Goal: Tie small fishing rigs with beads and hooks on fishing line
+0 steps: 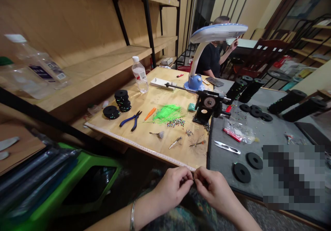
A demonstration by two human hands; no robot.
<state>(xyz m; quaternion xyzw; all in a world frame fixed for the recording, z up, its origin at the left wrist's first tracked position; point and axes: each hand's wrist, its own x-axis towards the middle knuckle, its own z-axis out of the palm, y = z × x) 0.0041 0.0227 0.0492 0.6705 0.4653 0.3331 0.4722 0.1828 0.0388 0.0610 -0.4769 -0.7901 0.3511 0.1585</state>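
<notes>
My left hand (172, 186) and my right hand (213, 186) meet just below the front edge of the wooden table (144, 137). Both pinch their fingertips together on something tiny between them that I cannot make out. A bangle circles my left wrist. On the table beyond lie a bundle of green strands (167, 113), a heap of coloured beads (176, 122), blue-handled pliers (130, 119), an orange-handled tool (150, 113) and small feathery pieces (158, 134). A black vise-like device (208, 106) stands at the seam with the grey mat (269, 134).
Black spools (123, 100) and a water bottle (140, 75) stand at the left back. A blue desk lamp (204, 51) arches over the table. Snips (227, 147), black discs (241, 172) and foam rolls (287, 101) lie on the mat. Another person sits behind. A green stool (85, 186) is at left.
</notes>
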